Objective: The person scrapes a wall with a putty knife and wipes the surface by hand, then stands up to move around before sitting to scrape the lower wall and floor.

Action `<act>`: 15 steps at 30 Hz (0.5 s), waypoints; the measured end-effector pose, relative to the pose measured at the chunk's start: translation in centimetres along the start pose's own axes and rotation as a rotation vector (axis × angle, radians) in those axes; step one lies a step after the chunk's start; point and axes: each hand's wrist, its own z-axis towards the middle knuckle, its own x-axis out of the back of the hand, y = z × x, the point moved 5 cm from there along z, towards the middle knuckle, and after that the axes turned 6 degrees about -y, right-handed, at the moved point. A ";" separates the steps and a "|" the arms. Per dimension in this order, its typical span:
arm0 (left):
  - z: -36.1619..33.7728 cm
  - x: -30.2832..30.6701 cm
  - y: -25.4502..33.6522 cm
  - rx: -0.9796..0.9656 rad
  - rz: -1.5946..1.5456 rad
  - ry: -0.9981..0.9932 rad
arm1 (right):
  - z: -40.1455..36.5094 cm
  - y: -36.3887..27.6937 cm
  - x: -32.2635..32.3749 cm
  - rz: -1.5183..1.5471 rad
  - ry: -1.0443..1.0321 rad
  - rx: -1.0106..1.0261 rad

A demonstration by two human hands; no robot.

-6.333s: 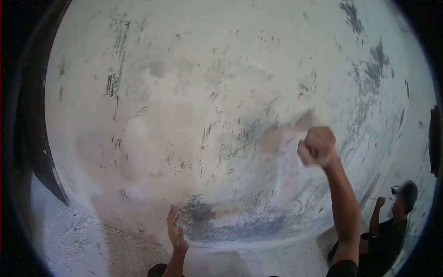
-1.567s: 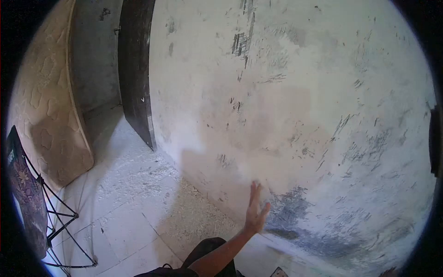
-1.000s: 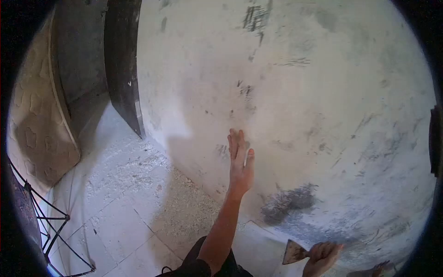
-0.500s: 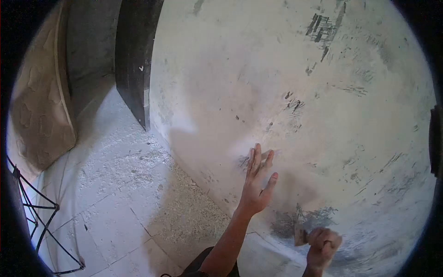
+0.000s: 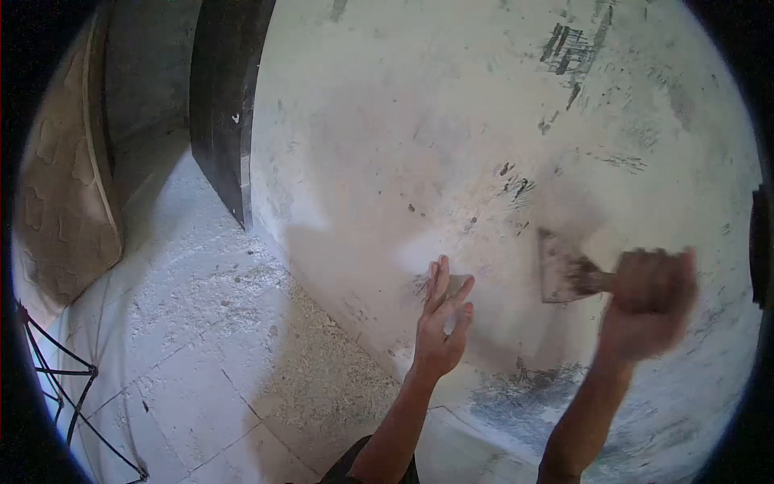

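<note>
My right hand (image 5: 651, 298) is closed around the handle of a scraper (image 5: 563, 270) and is blurred by motion. The scraper's broad, stained blade points left, close to the wall; whether it touches cannot be told. My left hand (image 5: 443, 323) is at the wall with fingers stretched out and slightly apart, holding nothing. The pale wall (image 5: 363, 145) has dark scraped patches and streaks. A large grey patch (image 5: 524, 395) lies low on the wall, below the scraper.
White flakes and dust cover the tiled floor (image 5: 185, 403) along the wall's foot. A dark door-like panel (image 5: 222, 105) stands at the wall's left end. Farther left are a brown quilted mattress (image 5: 60, 177) and a thin black metal frame (image 5: 76, 373).
My right hand has moved up and to the right with the scraper, from the low grey patch to mid-wall. My left hand stays in nearly the same place.
</note>
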 end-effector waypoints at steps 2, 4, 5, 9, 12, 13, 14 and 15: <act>-0.3 0.2 -0.3 -0.004 -0.052 0.071 | -1.4 3.8 -0.9 -0.191 -0.157 -0.011; -0.7 1.3 -0.8 0.028 -0.147 0.272 | -2.8 3.8 -1.9 -0.217 -0.161 -0.029; -0.6 1.5 -0.8 0.027 -0.142 0.278 | -3.7 2.8 -2.6 -0.275 -0.202 0.015; -1.1 2.6 -0.3 0.050 -0.283 0.501 | -6.5 3.8 -1.2 -0.914 -0.251 0.192; -1.0 3.0 0.5 0.012 -0.297 0.535 | -7.7 3.7 -1.4 -1.066 -0.301 0.158; -1.1 3.2 0.7 -0.039 -0.297 0.571 | -8.1 2.9 -1.5 -1.134 -0.324 0.242; -1.2 3.4 0.7 -0.026 -0.286 0.590 | -8.5 2.1 -1.6 -1.202 -0.341 0.329; -0.9 3.8 0.8 -0.051 -0.273 0.620 | -7.9 3.7 -1.2 -0.883 -0.397 0.237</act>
